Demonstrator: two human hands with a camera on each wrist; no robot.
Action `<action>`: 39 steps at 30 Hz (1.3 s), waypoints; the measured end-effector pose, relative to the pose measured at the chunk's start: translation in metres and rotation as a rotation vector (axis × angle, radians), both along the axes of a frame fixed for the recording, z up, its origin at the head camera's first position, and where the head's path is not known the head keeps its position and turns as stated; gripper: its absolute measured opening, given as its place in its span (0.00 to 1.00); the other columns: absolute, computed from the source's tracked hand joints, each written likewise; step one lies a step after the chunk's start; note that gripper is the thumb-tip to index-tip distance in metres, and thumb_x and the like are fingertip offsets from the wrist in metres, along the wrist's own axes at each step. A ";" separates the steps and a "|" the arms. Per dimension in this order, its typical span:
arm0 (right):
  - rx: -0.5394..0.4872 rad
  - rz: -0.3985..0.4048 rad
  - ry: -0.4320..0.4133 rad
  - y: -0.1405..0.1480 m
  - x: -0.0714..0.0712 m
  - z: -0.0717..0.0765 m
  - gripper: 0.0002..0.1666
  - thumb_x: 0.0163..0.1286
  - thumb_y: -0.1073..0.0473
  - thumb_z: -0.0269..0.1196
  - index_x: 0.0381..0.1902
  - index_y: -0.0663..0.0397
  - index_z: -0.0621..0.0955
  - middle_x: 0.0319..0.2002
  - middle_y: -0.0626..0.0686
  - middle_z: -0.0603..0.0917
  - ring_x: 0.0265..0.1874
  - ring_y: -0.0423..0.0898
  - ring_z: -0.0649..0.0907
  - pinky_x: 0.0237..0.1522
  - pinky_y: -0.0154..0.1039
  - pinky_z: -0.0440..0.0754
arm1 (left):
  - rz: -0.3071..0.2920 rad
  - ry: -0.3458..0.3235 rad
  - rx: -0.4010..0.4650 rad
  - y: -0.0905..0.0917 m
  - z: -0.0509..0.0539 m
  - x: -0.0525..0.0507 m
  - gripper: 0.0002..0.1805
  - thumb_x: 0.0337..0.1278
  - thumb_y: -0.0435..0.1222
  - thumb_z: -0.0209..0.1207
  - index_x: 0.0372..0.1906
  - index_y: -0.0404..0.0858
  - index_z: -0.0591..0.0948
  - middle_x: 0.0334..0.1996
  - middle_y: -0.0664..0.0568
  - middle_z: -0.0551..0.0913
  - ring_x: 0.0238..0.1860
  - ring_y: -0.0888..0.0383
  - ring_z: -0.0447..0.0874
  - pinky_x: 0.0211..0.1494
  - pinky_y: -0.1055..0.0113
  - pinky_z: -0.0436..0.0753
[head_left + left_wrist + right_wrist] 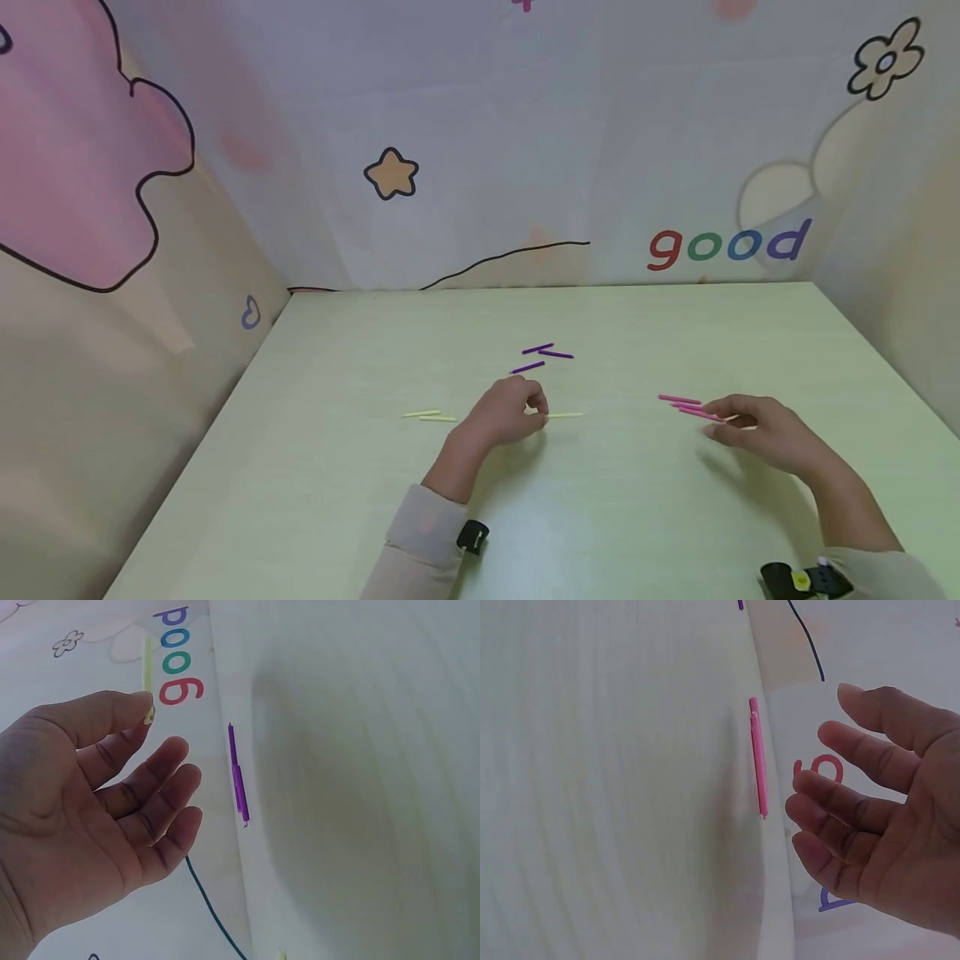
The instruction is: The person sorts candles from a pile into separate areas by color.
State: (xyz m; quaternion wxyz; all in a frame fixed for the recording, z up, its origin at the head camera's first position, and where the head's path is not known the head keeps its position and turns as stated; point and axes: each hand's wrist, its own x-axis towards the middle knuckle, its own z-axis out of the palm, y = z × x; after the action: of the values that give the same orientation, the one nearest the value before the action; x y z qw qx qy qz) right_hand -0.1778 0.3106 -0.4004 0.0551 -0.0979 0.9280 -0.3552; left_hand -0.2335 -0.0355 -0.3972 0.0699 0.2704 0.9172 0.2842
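Observation:
Between thumb and index finger, my left hand (507, 410) pinches one end of a pale yellow stick (566, 415); the left wrist view shows this yellow stick (147, 666) pointing away from the palm. Just beyond that hand lie three thin purple sticks (528, 367). Two more yellow sticks (437, 419) lie on the table to its left. My right hand (768, 429) hovers beside a few pink sticks (680, 400), its fingers loosely bent. In the right wrist view nothing is in this hand (885, 802), and the pink sticks (759, 765) are apart from it.
All the sticks lie on a pale green tabletop (600, 517). A printed cloth wall (480, 150) with a star, a flower and the word "good" stands along the back edge. Similar cloth (90, 400) closes off the left side. Each wrist carries a black strap device (472, 537).

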 end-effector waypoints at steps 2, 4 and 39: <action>0.000 0.003 0.011 -0.006 0.001 -0.001 0.21 0.62 0.56 0.64 0.48 0.66 0.78 0.42 0.58 0.80 0.40 0.53 0.78 0.36 0.43 0.75 | 0.010 0.000 0.004 -0.004 -0.001 0.002 0.02 0.51 0.32 0.61 0.31 0.38 0.82 0.32 0.55 0.78 0.37 0.60 0.73 0.43 0.67 0.73; 0.002 0.005 0.016 -0.010 0.001 -0.002 0.22 0.62 0.56 0.64 0.48 0.66 0.78 0.43 0.60 0.80 0.41 0.55 0.78 0.37 0.45 0.75 | 0.022 -0.004 0.010 -0.008 -0.002 0.004 0.02 0.51 0.33 0.61 0.30 0.38 0.81 0.32 0.55 0.78 0.36 0.60 0.73 0.42 0.67 0.73; -0.044 0.138 0.090 -0.082 -0.013 -0.002 0.18 0.62 0.56 0.65 0.48 0.59 0.79 0.49 0.58 0.78 0.46 0.58 0.78 0.43 0.53 0.75 | 0.107 -0.042 0.113 -0.074 -0.003 0.009 0.02 0.55 0.31 0.60 0.30 0.39 0.78 0.29 0.55 0.78 0.30 0.60 0.73 0.35 0.66 0.73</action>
State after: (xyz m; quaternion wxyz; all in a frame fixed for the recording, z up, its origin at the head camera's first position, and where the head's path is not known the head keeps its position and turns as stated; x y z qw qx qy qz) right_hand -0.1909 0.2283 -0.4022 0.0355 -0.1788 0.9125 -0.3663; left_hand -0.2242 -0.1092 -0.4002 0.0585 0.2184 0.9111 0.3445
